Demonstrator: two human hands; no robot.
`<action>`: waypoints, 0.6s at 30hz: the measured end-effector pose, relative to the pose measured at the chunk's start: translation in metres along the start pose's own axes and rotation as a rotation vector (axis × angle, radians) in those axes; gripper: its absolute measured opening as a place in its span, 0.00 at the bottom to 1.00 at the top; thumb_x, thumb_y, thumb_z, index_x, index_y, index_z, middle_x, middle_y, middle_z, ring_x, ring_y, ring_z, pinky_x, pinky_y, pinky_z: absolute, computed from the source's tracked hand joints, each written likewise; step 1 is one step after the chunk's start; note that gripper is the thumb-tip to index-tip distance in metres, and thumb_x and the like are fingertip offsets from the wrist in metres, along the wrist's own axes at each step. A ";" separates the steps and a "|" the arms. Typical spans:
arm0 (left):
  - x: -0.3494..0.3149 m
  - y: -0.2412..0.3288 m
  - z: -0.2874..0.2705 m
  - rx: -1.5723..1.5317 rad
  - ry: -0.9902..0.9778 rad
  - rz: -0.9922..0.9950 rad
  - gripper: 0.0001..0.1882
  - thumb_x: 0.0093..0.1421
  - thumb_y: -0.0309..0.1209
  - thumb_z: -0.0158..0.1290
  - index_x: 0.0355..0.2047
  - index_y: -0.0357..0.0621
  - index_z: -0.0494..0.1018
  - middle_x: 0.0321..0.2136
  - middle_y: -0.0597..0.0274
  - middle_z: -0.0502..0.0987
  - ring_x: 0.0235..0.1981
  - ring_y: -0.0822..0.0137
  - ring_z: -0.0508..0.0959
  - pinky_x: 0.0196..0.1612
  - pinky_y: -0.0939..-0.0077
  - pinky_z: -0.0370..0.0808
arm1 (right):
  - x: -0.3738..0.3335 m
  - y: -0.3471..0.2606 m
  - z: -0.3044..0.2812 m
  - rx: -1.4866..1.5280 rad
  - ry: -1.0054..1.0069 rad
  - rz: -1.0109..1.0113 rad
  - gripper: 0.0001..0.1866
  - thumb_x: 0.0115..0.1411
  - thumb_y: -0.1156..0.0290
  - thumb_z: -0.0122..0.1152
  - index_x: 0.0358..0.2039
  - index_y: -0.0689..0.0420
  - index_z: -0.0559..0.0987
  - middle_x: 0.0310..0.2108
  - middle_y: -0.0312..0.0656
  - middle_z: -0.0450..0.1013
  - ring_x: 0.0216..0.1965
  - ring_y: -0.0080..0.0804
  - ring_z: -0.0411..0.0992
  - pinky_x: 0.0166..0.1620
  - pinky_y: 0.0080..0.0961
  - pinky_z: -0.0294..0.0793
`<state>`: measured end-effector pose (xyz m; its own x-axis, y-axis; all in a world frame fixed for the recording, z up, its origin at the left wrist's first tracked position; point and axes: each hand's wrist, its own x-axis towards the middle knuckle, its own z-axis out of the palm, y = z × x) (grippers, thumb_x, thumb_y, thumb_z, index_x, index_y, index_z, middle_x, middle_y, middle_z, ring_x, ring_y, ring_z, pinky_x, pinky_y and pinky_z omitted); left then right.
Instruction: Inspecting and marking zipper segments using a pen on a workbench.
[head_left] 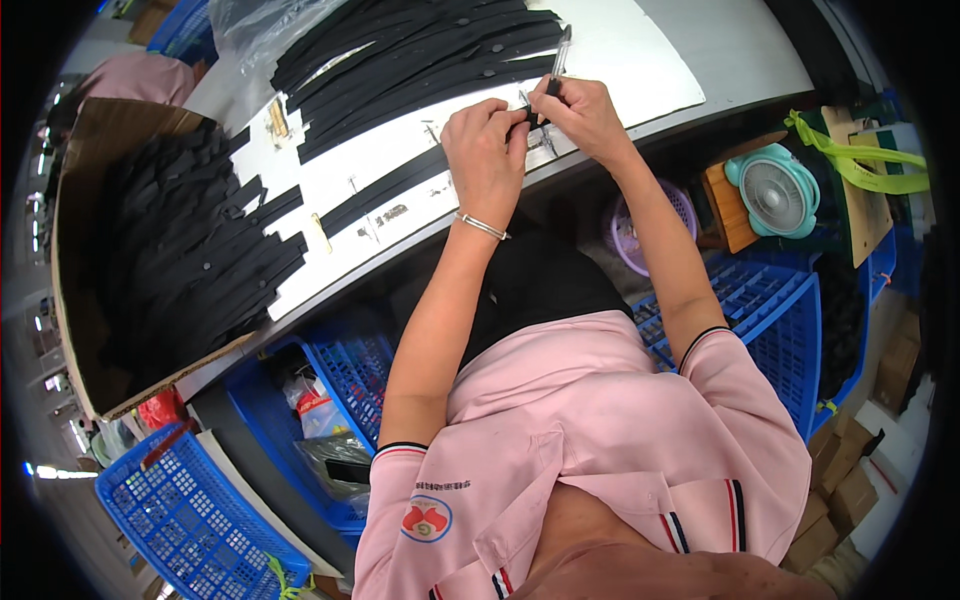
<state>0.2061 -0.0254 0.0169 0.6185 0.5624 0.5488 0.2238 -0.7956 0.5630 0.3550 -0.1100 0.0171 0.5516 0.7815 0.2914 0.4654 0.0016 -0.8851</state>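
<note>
A long black fabric strip [390, 190] lies flat along the near side of a white board [665, 75] on the table. My left hand [487, 150] presses on the strip's right end, its fingers bent and close together. A pen [562, 55] with a clear barrel stands tilted in my right hand [583, 118], its lower end by that same strip end. Fine marks and small taped bits show on the board around the strip. Beyond my hands, many black strips [420, 65] lie side by side in a layered pile.
At the left a cardboard box [75, 330] holds a heap of black strips. Blue plastic baskets [190, 510] stand below the table edge on both sides. A small teal fan [778, 190] and a purple basket [640, 262] sit at the right. Another person's pink clothing [135, 78] shows far left.
</note>
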 end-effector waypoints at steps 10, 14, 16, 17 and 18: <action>0.010 0.076 -0.095 -0.433 -0.128 -0.004 0.09 0.60 0.28 0.62 0.41 0.43 0.84 0.46 0.58 0.83 0.51 0.60 0.79 0.53 0.68 0.76 | -0.007 -0.006 -0.001 0.193 0.016 0.057 0.10 0.63 0.70 0.61 0.27 0.61 0.80 0.20 0.30 0.74 0.24 0.17 0.71 0.28 0.19 0.70; 0.034 0.140 -0.174 -0.914 -0.142 0.303 0.06 0.57 0.30 0.62 0.34 0.45 0.84 0.38 0.57 0.83 0.40 0.58 0.82 0.44 0.67 0.76 | -0.007 -0.016 -0.013 0.230 -0.012 0.370 0.11 0.66 0.69 0.61 0.28 0.59 0.82 0.25 0.31 0.76 0.27 0.17 0.71 0.29 0.19 0.69; 0.027 0.155 -0.172 -0.898 -0.149 0.414 0.07 0.57 0.30 0.62 0.35 0.43 0.84 0.38 0.56 0.83 0.41 0.58 0.83 0.45 0.69 0.78 | 0.006 0.016 -0.011 0.197 0.097 0.258 0.10 0.66 0.67 0.61 0.28 0.56 0.82 0.23 0.30 0.75 0.25 0.15 0.67 0.27 0.19 0.64; 0.019 0.166 -0.166 -0.884 -0.142 0.394 0.08 0.57 0.30 0.62 0.35 0.43 0.84 0.38 0.56 0.84 0.41 0.59 0.83 0.45 0.69 0.78 | 0.007 0.022 -0.004 0.306 0.130 0.126 0.09 0.66 0.68 0.62 0.29 0.57 0.84 0.24 0.31 0.76 0.25 0.14 0.67 0.28 0.17 0.64; 0.008 0.171 -0.173 -0.871 -0.137 0.377 0.08 0.57 0.30 0.61 0.36 0.43 0.84 0.38 0.56 0.84 0.41 0.59 0.83 0.45 0.68 0.79 | 0.005 0.029 0.000 0.417 0.133 0.174 0.08 0.65 0.69 0.64 0.31 0.59 0.84 0.26 0.33 0.78 0.25 0.13 0.68 0.27 0.12 0.63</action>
<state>0.1192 -0.1179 0.2241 0.6304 0.2282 0.7420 -0.6127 -0.4406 0.6561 0.3709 -0.1059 -0.0070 0.6934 0.7058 0.1453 0.0551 0.1491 -0.9873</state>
